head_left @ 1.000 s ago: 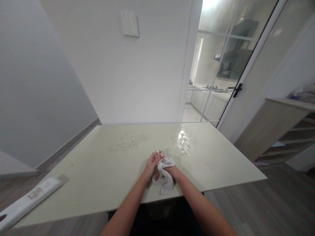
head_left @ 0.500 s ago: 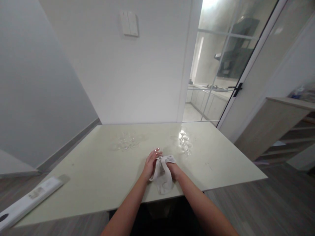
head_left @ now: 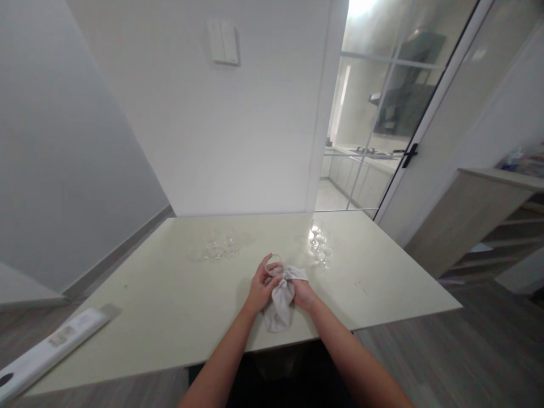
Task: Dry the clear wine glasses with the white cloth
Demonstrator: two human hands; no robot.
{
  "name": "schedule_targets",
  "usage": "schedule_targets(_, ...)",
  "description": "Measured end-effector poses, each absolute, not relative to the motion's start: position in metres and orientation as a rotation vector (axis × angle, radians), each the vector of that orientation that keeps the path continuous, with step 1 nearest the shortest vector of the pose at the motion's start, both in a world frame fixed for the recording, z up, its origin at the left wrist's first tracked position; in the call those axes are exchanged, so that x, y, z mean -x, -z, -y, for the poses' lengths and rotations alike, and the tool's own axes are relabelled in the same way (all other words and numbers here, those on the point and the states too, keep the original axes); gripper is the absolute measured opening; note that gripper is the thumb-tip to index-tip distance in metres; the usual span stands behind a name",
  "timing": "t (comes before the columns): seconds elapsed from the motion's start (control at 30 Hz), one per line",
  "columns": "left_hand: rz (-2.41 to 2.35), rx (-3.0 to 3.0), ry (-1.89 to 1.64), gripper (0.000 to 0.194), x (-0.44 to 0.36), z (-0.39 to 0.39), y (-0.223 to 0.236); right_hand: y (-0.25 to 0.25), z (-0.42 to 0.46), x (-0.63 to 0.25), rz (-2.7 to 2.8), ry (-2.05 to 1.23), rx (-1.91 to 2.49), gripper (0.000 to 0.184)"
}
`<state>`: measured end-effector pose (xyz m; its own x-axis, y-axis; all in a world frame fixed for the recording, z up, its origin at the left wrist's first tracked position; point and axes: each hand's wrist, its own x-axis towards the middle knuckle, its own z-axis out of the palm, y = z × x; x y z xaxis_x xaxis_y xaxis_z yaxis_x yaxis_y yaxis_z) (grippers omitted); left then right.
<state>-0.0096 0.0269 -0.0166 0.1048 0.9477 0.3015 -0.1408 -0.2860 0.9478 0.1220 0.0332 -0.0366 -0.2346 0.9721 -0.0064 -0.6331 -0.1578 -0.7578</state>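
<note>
Near the table's front edge, my left hand (head_left: 260, 288) is closed round a small clear glass (head_left: 274, 264), its round rim showing above the fingers. A white cloth (head_left: 280, 306) is bunched against the glass and hangs down toward the tabletop. My right hand (head_left: 302, 292) grips the cloth from the right side, and its fingers are partly hidden under the fabric. The lower part of the glass is covered by the cloth and the fingers.
Several clear glasses (head_left: 221, 245) stand together at the back left of the pale table (head_left: 170, 317). Another group of stemmed glasses (head_left: 318, 246) is at the back right. A long white object (head_left: 51, 348) lies along the left edge. Behind the table rises a wall (head_left: 246, 141).
My left fingers have shifted round the glass, whose rim now shows more plainly. The cloth has moved slightly right and is more bunched. The glasses at the back have not moved.
</note>
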Motion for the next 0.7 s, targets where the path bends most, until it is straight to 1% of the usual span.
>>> schedule_targets(0.13, -0.992, -1.692, -1.367, 0.07, 0.006, -0.019, 0.024, 0.033, -0.034, -0.122, 0.755, -1.707, 0.596, 0.017)
schedule_targets(0.23, -1.086, -1.886, -1.392, 0.066, 0.009, -0.018, 0.031, 0.031, -0.031, -0.122, 0.787, -1.69, 0.628, 0.017)
schedule_targets(0.33, -1.081, -1.952, -1.439, 0.064, 0.011, -0.017, 0.033, 0.032, -0.029, -0.122, 0.844, -1.648, 0.666, 0.018)
schedule_targets(0.4, -1.061, -1.869, -1.482, 0.065, 0.011, -0.014, 0.031, 0.036, -0.029, -0.122, 0.917, -1.593, 0.684, 0.018)
schedule_targets(0.6, -0.99, -1.278, -1.64, 0.073, 0.012, -0.013, 0.015, 0.048, -0.032, -0.128, 1.195, -1.34, 0.863, 0.018)
schedule_targets(0.7, -0.985, -1.176, -1.727, 0.077, 0.013, -0.028, 0.001, 0.049, -0.031, -0.131, 1.38, -1.239, 0.927, 0.016)
